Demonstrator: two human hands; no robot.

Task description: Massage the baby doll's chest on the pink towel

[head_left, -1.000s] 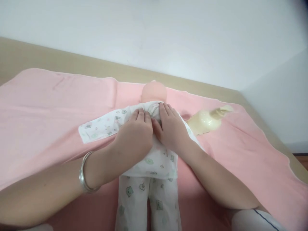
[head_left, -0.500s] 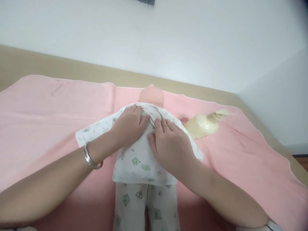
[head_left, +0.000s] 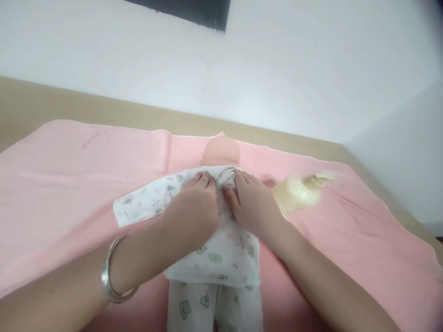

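A white long-sleeved baby shirt [head_left: 214, 256] printed with small green animals lies on a doll, whose smooth pinkish head [head_left: 221, 150] shows above the collar. Matching baby pants [head_left: 192, 304] cover the legs below. My left hand [head_left: 197, 203] has its fingers curled into the shirt near the neckline, with a silver bangle on the wrist. Close beside it, my right hand [head_left: 254, 198] grips the other side of the neckline, thumb against the cloth. Between the two hands the fabric is bunched and twisted. Both sets of fingertips are partly hidden in the folds.
A pale yellow pump bottle [head_left: 297, 191] lies just right of the doll. Underneath everything is a pink mat [head_left: 349, 240] on a light wooden table [head_left: 86, 103]. A white wall [head_left: 277, 69] with a dark panel [head_left: 194, 11] stands behind the table.
My left hand has gone from lying fairly flat on the shirt to curled fingers. My right hand has closed in on the neckline, and the cloth between them is more bunched. The view tilted upward.
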